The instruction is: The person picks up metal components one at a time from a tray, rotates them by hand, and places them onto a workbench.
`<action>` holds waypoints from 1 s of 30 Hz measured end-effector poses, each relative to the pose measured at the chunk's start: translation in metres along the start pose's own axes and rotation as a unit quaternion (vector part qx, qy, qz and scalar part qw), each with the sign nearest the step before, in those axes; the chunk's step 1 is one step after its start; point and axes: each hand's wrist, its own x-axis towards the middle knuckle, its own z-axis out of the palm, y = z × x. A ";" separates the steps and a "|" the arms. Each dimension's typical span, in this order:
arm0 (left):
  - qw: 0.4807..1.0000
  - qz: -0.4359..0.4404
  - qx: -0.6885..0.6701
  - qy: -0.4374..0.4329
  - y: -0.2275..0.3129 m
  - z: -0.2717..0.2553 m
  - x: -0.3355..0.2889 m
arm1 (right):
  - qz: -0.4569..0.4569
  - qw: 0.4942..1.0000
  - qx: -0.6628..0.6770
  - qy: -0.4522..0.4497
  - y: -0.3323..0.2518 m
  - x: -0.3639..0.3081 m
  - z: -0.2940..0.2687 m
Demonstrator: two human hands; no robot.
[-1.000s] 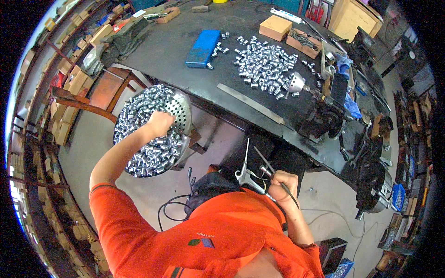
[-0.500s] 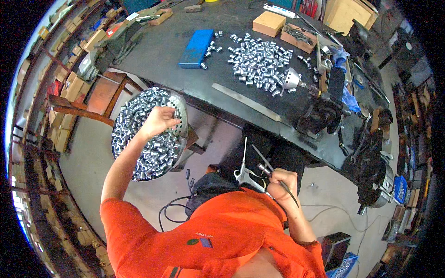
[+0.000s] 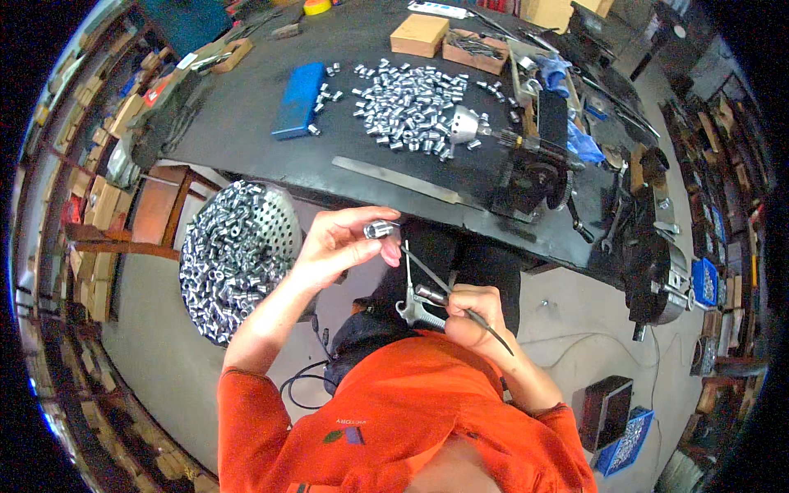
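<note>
My left hand [image 3: 333, 251] pinches a small, shiny metal fitting [image 3: 379, 229] between thumb and fingers, above the table's front edge. My right hand [image 3: 477, 316] is closed round a slim file [image 3: 431, 272], its long blade pointing up and left, its thin dark end sticking out below the fist. Another small metal cylinder [image 3: 428, 293] shows at the right fingertips; whether they grip it I cannot tell. Just left of that hand, a silver air blow gun [image 3: 421, 314] lies at my lap, nozzle upward. To the left, a perforated metal bowl [image 3: 279, 222] holds a heap of similar fittings [image 3: 226, 263].
On the dark workbench [image 3: 230, 107] lie a pile of fittings [image 3: 411, 103], a blue box [image 3: 298, 100] and a long flat file [image 3: 394, 178]. A machine with a perforated cone [image 3: 464, 125] stands right. A wooden chair [image 3: 160, 201] is beside the bowl; blue bins [image 3: 626, 444] sit at right.
My left hand has moved from the bowl rightward toward my right hand, bringing a fitting. My right hand keeps its hold on the file. The whole view has shifted somewhat.
</note>
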 end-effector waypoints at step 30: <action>0.953 -0.117 0.273 -0.062 -0.025 0.029 0.012 | 0.044 0.991 -0.125 0.036 0.002 0.013 -0.009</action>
